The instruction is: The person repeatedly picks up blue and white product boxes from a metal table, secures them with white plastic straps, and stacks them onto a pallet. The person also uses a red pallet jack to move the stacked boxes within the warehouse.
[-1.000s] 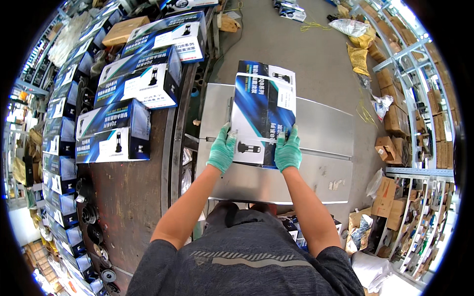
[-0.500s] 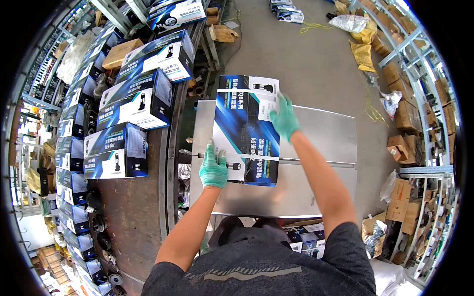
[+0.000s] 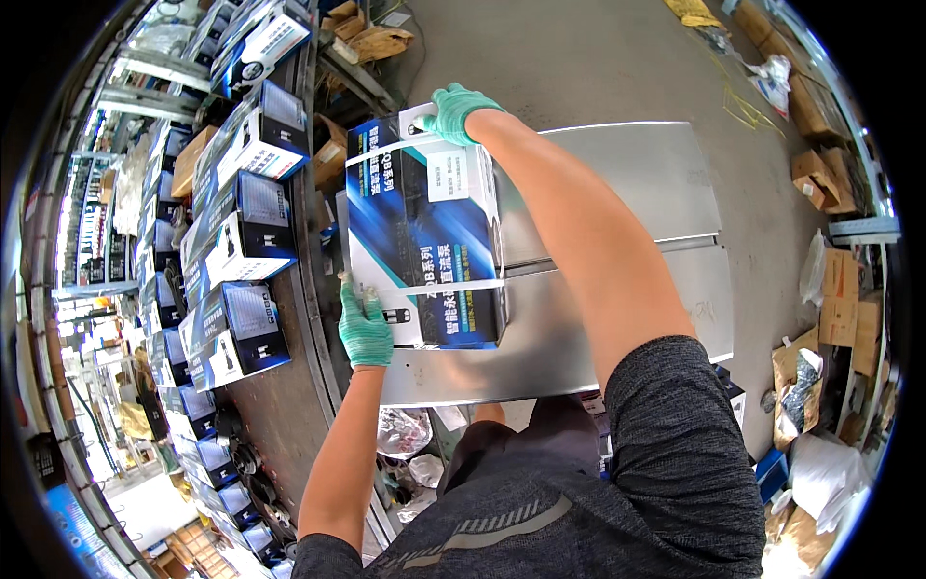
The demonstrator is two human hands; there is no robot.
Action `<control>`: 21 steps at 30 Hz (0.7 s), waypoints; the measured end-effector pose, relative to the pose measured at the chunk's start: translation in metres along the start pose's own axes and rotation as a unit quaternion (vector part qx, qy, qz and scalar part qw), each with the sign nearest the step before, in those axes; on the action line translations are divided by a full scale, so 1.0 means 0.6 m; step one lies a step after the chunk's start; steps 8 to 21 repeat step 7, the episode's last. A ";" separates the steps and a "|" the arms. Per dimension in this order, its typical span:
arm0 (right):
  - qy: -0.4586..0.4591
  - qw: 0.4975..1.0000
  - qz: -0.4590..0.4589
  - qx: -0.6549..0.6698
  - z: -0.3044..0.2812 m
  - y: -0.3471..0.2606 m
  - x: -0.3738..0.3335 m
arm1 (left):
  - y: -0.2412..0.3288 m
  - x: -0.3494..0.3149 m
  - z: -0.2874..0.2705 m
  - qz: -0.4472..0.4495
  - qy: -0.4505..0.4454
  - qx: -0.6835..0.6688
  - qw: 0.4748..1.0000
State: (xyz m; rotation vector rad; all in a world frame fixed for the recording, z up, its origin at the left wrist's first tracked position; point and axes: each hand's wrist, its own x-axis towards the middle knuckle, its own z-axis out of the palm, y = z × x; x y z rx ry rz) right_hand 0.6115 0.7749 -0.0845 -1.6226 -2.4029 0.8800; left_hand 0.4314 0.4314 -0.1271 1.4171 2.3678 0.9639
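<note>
A blue, black and white cardboard box [image 3: 410, 217] with two white straps around it lies on a shiny metal table [image 3: 579, 309]. A white label [image 3: 448, 174] is on its top near the far right part. My left hand [image 3: 366, 330], in a green knitted glove, grips the box's near left edge, its fingers pressed against the side. At the far end, my right hand [image 3: 457, 113], gloved the same way, curls over the box's edge. Part of its fingers is hidden behind the box.
To the left, a dark workbench [image 3: 265, 410] carries a row of similar printed boxes [image 3: 236, 333]. Brown cartons [image 3: 839, 294] and a white sack [image 3: 830, 473] stand along the right. Plastic bags [image 3: 403, 431] lie below the table's near left corner.
The box has shifted left on the table, toward the workbench. My right hand has moved from its right side to the far end; my left hand stays at the near left edge. The view has swung.
</note>
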 end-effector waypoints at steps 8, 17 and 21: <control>0.073 0.997 -0.015 0.004 -0.031 0.188 -0.168 | -0.019 -0.017 0.006 -0.049 -0.072 -0.060 0.994; 0.073 0.997 -0.015 0.004 -0.031 0.188 -0.168 | -0.019 -0.017 0.006 -0.049 -0.072 -0.060 0.994; 0.073 0.997 -0.015 0.004 -0.031 0.188 -0.168 | -0.019 -0.017 0.006 -0.049 -0.072 -0.060 0.994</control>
